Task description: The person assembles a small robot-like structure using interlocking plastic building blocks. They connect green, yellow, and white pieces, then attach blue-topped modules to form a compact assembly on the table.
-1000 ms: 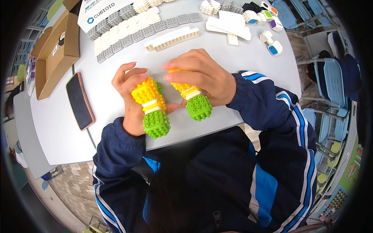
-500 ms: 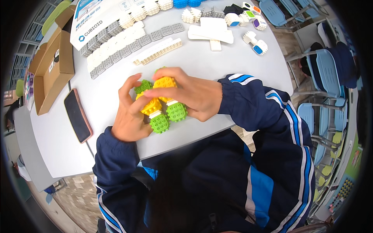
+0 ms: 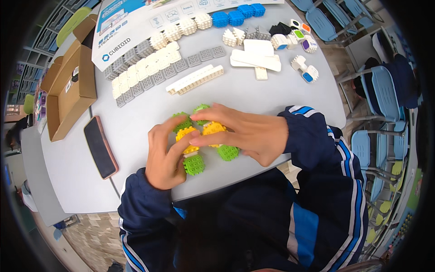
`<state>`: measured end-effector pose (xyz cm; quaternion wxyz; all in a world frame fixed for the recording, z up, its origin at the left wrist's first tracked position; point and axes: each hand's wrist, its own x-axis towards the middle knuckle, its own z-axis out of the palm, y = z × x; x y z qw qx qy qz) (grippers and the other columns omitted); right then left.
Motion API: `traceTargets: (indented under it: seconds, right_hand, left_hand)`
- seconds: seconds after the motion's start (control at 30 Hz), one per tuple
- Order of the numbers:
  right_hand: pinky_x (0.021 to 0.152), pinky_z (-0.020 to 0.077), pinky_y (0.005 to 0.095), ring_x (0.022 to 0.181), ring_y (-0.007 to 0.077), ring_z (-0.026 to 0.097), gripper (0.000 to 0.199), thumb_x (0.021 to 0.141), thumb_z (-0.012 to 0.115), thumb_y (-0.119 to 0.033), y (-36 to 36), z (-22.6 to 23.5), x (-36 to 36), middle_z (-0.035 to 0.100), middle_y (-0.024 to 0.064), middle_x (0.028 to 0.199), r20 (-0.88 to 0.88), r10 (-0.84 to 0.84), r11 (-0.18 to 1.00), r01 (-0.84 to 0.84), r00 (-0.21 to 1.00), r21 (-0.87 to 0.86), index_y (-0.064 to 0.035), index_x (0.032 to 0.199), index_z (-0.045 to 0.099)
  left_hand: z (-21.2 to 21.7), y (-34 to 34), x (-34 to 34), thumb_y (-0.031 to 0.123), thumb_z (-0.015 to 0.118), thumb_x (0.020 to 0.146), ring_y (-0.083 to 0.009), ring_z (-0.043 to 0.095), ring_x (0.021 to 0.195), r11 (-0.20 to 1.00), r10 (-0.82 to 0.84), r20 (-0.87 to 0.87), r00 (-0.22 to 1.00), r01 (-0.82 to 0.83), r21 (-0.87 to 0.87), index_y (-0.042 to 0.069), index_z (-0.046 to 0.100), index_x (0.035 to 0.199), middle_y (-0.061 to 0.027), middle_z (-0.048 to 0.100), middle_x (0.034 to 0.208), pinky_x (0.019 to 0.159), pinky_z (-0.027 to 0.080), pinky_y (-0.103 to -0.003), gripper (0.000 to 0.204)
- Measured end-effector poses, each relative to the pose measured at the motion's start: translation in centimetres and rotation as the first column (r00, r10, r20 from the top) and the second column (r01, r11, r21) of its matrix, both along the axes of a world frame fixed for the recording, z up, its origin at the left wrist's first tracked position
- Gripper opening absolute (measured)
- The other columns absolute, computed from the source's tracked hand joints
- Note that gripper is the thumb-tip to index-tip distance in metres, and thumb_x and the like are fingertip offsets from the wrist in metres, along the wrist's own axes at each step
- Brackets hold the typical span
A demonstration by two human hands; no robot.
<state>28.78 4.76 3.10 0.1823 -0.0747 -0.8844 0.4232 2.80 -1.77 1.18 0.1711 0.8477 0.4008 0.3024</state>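
Note:
Two rows of studded building blocks lie side by side near the front of the table. In the left row, a yellow block sits between a far green block and a near green block. My left hand is closed around its left side. The right row also has a yellow block in the middle, with green blocks at its far end and near end. My right hand reaches over this row, fingers bent on it. Its fingers partly hide the blocks.
Beyond my hands lie a cream studded bar, flat grey plates, white plates, blue blocks and round-faced white modules. To the left are a phone and an open cardboard box. A large printed box stands behind.
The view has shifted, so the table things appear lower and farther right. The two block rows have moved a little apart and line up more evenly, and their far green blocks show more.

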Motion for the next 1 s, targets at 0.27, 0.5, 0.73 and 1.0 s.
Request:
traceTargets:
  seconds: [0.27, 0.5, 0.73, 1.0]
  right_hand:
    - [0.112, 0.0312, 0.0408, 0.134, 0.0324, 0.04, 0.056, 0.092, 0.068, -0.028, 1.0, 0.5, -0.1, 0.04, 0.0165, 0.147, -0.165, -0.324, 0.944, 0.307, 0.931, -0.123, -0.0066, 0.14, 0.049]
    - [0.103, 0.0393, 0.037, 0.119, 0.0216, 0.05, 0.049, 0.106, 0.038, -0.041, 0.2, -0.5, -3.3, 0.053, 0.0128, 0.129, -0.038, -0.589, 0.719, 0.502, 0.807, -0.481, -0.0032, 0.132, 0.054]
    - [0.079, 0.0495, 0.0464, 0.092, 0.0372, 0.063, 0.045, 0.104, 0.043, -0.039, 0.7, 3.3, -7.5, 0.064, 0.0216, 0.092, 0.261, -0.557, 0.83, 0.543, 0.789, 0.13, -0.0007, 0.091, 0.064]
    - [0.067, 0.0545, 0.0476, 0.078, 0.0384, 0.068, 0.017, 0.074, 0.065, -0.019, 1.6, 1.1, -9.0, 0.069, 0.0184, 0.079, 0.26, -0.59, 0.781, 0.459, 0.765, 0.422, -0.0052, 0.083, 0.07]
  left_hand:
    - [0.1, -0.7, 0.0, -0.02, 0.053, 0.057, -0.038, 0.056, 0.114, 0.999, 0.054, 0.056, 0.997, -0.054, -0.003, 0.006, 0.056, 0.133, -0.0222, 0.05, 0.137, 0.096, 0.045, -0.044, 0.08]
    - [1.1, -3.3, 0.2, -0.024, 0.039, 0.057, -0.0455, 0.046, 0.132, 0.972, 0.18, 0.202, 0.963, -0.143, -0.186, 0.0, 0.056, 0.127, -0.0271, 0.048, 0.139, 0.111, 0.037, -0.042, 0.076]
    - [6.2, -1.4, 0.0, -0.006, 0.042, 0.071, -0.0416, 0.063, 0.104, 0.964, 0.223, 0.132, 0.966, -0.198, -0.175, -0.006, 0.058, 0.099, -0.0304, 0.062, 0.111, 0.092, 0.048, -0.04, 0.033]
    - [6.0, 3.2, 3.3, 0.006, 0.045, 0.085, -0.0474, 0.057, 0.078, 0.882, 0.403, -0.079, 0.912, -0.41, -0.233, -0.004, 0.05, 0.083, -0.0298, 0.059, 0.081, 0.072, 0.044, -0.053, 0.012]
